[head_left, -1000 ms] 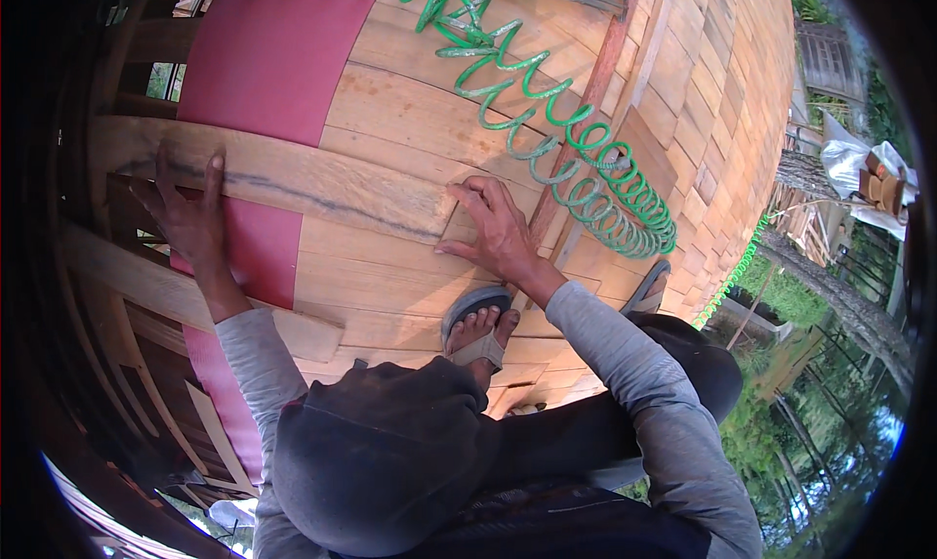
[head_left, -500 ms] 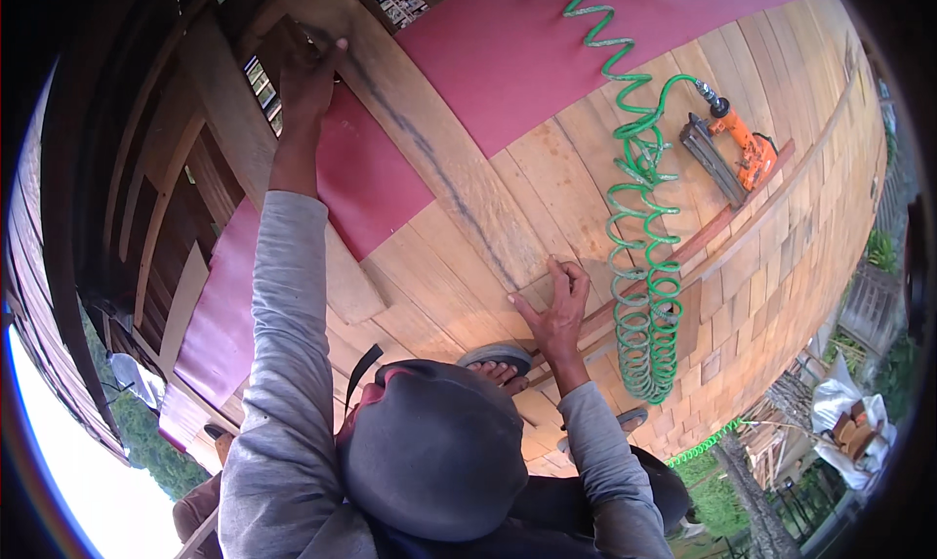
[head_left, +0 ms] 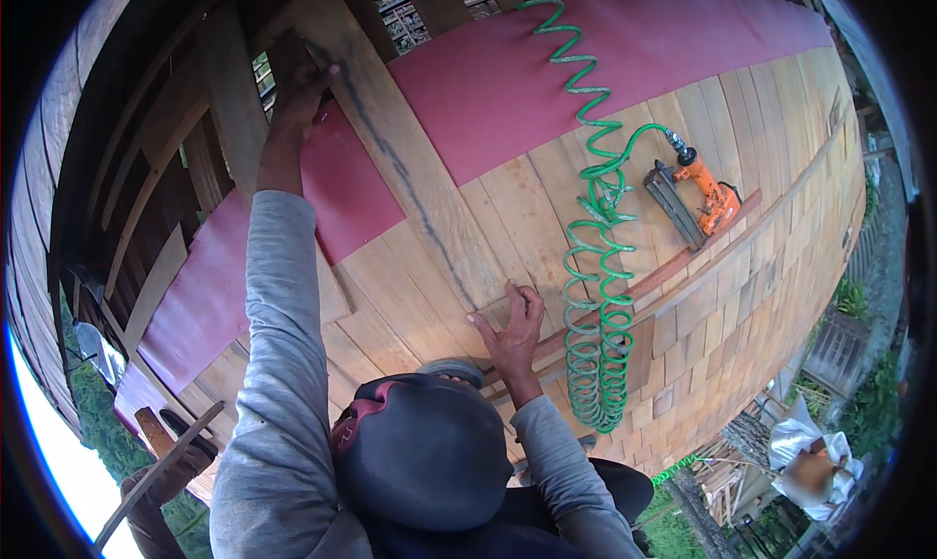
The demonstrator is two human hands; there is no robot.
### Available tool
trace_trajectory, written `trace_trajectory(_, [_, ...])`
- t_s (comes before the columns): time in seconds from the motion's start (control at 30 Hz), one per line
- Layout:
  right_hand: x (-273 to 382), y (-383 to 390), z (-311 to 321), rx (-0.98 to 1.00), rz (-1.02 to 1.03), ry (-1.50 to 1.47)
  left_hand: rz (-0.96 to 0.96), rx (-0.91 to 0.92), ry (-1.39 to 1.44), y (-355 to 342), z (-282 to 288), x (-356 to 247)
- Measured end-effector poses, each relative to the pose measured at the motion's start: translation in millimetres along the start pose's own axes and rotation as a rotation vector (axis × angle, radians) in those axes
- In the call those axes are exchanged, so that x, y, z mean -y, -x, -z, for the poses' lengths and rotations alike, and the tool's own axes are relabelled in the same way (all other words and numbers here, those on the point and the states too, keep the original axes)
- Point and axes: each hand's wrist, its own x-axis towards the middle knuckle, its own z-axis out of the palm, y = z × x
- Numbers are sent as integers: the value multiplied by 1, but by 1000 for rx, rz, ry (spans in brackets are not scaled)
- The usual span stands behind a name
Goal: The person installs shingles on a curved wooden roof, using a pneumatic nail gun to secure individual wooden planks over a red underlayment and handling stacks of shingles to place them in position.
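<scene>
A long wooden board (head_left: 415,203) with a dark streak lies slanting over a red sheet and a row of pale boards. Near its far end, my left hand (head_left: 301,95) is closed on the edge, thumb on the top face; shadow hides some fingers. My right hand (head_left: 515,334) spans the near end, thumb at one corner and curled fingertips at the other. Right of it hangs a green coiled air hose (head_left: 600,364), leading up to an orange nail gun (head_left: 711,206) that rests on the boards. A dark cap (head_left: 420,452) covers the lower middle.
Red sheeting (head_left: 586,61) stretches across the upper roof, with open framing at upper left. A reddish batten (head_left: 673,261) runs along the shingles (head_left: 722,325). At lower left are another person's leg (head_left: 146,515) and a narrow strip of wood (head_left: 161,471). A sandal (head_left: 454,369) shows past the cap.
The view has shifted, so the nail gun and hose sit farther left and lower. Both hands stay at the same board ends. More of the other person and the wood strip shows at lower left.
</scene>
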Motion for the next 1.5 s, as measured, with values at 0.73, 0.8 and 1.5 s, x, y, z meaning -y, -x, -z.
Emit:
trace_trajectory(0.73, [11, -2, 6, 17, -16, 26, -124, 9, 177, 15, -2, -3])
trace_trajectory(0.8, [12, 0, 4, 22, -14, 34, -146, 7, 203, 18, 2, -2])
trace_trajectory(1.5, [-33, 19, 37, 5, -159, -244, -24, 232, -30, -35, 18, 8])
